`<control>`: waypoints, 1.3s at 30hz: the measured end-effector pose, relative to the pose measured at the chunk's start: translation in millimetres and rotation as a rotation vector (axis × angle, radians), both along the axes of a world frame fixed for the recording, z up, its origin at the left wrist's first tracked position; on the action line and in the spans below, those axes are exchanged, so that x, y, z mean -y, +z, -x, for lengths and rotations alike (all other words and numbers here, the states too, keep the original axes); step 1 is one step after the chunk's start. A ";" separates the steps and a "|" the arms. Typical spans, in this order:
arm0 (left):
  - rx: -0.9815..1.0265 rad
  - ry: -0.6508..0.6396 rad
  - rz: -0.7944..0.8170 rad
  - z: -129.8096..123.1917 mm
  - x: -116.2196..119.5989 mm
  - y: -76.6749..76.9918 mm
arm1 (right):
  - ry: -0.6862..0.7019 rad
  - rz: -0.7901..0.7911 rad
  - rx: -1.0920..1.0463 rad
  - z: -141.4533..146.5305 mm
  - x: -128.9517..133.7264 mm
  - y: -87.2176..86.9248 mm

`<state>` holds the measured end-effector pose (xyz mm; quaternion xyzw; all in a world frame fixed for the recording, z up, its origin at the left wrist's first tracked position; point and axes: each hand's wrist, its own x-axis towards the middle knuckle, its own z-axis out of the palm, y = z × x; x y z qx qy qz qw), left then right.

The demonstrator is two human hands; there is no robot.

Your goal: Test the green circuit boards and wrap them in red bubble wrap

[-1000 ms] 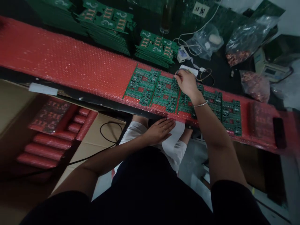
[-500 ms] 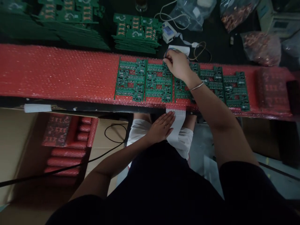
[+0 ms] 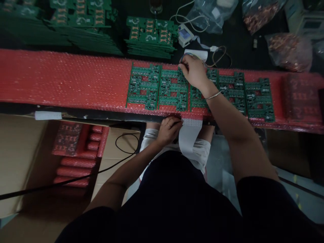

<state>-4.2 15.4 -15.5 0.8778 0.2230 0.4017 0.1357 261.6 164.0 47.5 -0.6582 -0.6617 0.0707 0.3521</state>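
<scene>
from my remote seat, i read the right hand [image 3: 194, 71] as having thumb and forefinger drawn close together over the upper edge of the second green circuit board [image 3: 173, 88]; a thin coloured wire [image 3: 187, 53] curves beside them, but i cannot tell whether anything is pinched. the left hand [image 3: 169, 131] is curled just under the surface's front edge, fingers bent near the left side of a white strip [image 3: 189, 136]; whether they touch or grip it, i cannot tell either.

the strip hangs limply from that edge over the lap. i'd expect it light, soft and easily creased, best held flat by its border.

the second board lies flat in a row of five, component side up, on red bubble wrap [image 3: 76, 79]. i judge these boards light, stiff and fairly fragile, with cut-outs that would flex, so i'd take one by opposite bare edges, clear of the small parts. the wrap looks slick and springy, so a sideways push could slide a board.

farther out, stacked boards [image 3: 152, 37] stand behind the wrap on the dark surface [image 3: 238, 45], beside a small device [image 3: 185, 34]. a cardboard box [image 3: 27, 162] holding red rolls [image 3: 76, 172] sits lower left.
</scene>
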 end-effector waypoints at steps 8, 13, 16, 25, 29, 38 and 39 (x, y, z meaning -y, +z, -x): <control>-0.024 -0.033 -0.039 5.0 -1.9 -8.2 | -0.017 -0.006 0.120 -1.0 -2.4 -9.8; 0.005 -0.020 0.103 7.3 -4.9 33.5 | -0.004 -0.031 0.135 -3.7 -6.1 -17.6; 0.026 0.068 0.275 1.0 -35.6 74.9 | 0.007 -0.053 0.131 -4.1 -6.6 -20.0; -0.326 0.009 0.354 -79.9 -176.6 102.1 | -0.003 -0.130 0.120 2.9 5.8 -11.0; -0.426 0.005 0.303 -92.6 -187.3 95.4 | -0.041 -0.180 0.079 3.2 9.1 -4.1; -0.499 0.059 0.277 -94.2 -185.4 98.7 | -0.049 -0.171 0.055 2.5 8.7 -5.4; -0.485 0.074 0.275 -93.2 -183.5 99.5 | -0.052 -0.177 0.054 2.7 8.7 -6.2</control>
